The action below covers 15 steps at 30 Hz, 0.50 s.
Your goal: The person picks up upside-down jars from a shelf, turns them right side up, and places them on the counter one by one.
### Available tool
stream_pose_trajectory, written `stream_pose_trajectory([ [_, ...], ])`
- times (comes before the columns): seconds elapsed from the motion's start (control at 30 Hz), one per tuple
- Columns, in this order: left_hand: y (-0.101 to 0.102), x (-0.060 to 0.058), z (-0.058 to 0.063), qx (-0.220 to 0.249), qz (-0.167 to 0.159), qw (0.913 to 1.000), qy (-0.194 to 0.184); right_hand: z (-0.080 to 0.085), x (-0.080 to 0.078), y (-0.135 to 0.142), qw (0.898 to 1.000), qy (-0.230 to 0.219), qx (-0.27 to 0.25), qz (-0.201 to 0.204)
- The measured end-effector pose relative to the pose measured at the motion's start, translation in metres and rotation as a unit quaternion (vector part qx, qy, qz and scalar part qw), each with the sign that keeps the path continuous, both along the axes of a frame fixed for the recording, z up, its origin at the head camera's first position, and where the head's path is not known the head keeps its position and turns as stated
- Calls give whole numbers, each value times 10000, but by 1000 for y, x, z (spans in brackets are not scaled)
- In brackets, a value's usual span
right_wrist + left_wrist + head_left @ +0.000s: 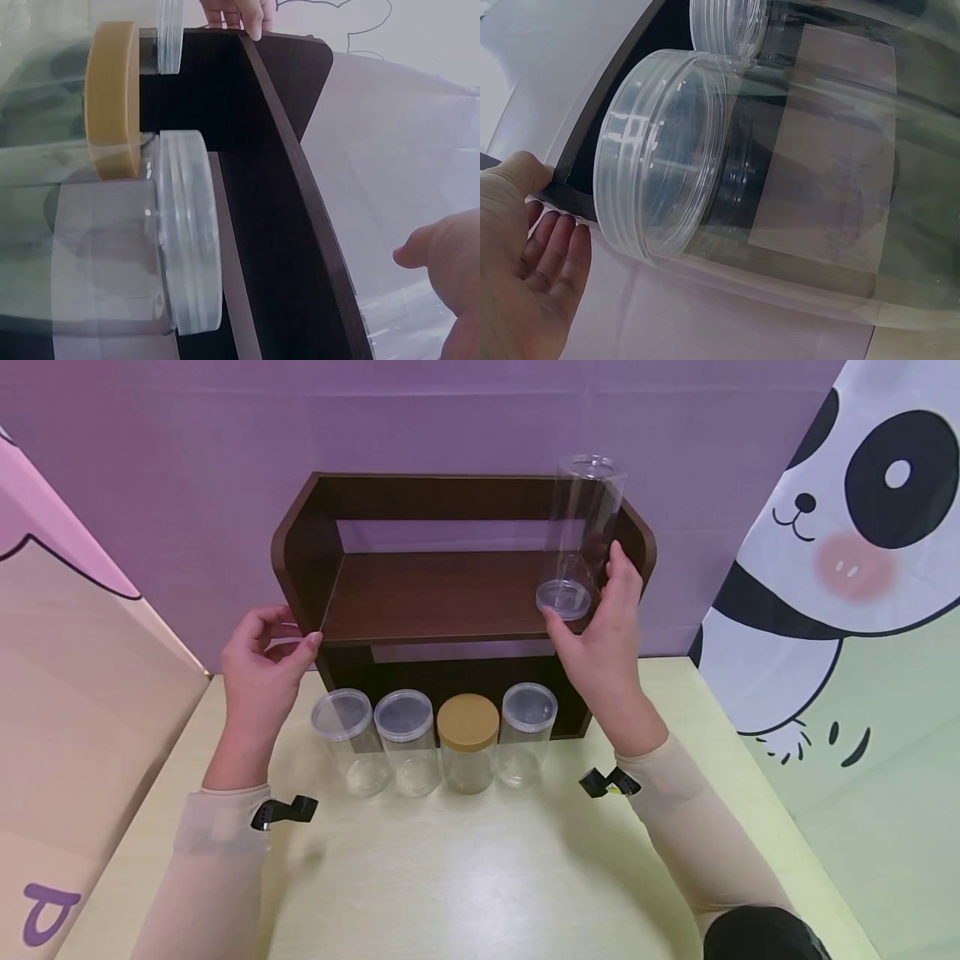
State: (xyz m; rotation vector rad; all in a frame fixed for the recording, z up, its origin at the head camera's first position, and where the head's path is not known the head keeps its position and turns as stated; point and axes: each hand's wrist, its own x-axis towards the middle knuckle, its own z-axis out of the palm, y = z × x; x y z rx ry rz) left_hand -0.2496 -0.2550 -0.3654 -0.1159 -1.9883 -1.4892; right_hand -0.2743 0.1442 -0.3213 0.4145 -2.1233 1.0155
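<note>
My left hand (pixel 266 660) grips the left end of a dark brown two-tier shelf (pixel 435 597). Its thumb lies on the edge of the board, and the fingers curl in from the outer side. On the upper tier, at the right, stands a tall clear jar (pixel 581 527). Beside the lower part of this jar is my right hand (pixel 607 652), thumb stretched out near the base and fingers extended along the right side. In the right wrist view its thumb (pixel 424 251) shows apart, with clear plastic partly visible below it; contact is hard to tell.
Several clear jars stand in a row before the lower tier. One has a tan lid (pixel 468 722); the others, such as the leftmost jar (pixel 356 743), have clear lids. The pale table (pixel 465 877) meets a purple backdrop (pixel 450 427), with printed panels at both sides.
</note>
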Motion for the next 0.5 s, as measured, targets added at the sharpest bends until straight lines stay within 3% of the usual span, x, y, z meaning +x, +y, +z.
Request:
stream_pose_trajectory([
  [0.33,0,0,0,-43,-14,10000,-26,1,-19,-6,9999,-12,-97,-111],
  [0.5,0,0,-1,-3,1,10000,-48,1,-26,-7,9993,-283,-214,-155],
])
